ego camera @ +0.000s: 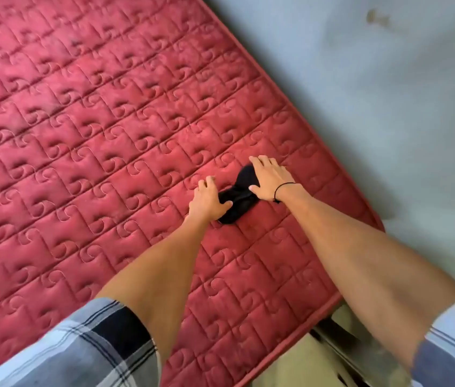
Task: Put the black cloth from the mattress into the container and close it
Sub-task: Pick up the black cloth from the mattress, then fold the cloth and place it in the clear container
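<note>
Both arms are stretched out over the red quilted mattress point(86, 141), and nothing lies on it around the hands but the black cloth point(239, 195) itself, so the way to it is open. The left hand point(206, 201) sits on the near end of the cloth, fingers point(206, 183) spread flat past it onto the quilting, thumb hooked over the bunched black fabric. The right hand point(269, 178) covers the far end, fingers splayed and pressing down, a thin black band point(283, 188) round its wrist. Neither hand is clenched; both lie loose and flat on the cloth, and I cannot tell if either has really gripped it. The cloth is pinched narrow between the two thumbs and spills out dark just below the left thumb. No container shows from here. Beyond the right fingers the mattress edge runs close by, against a pale grey-blue wall point(388, 93) with a brownish stain up high. Plaid sleeves point(95, 350) frame the bottom.
</note>
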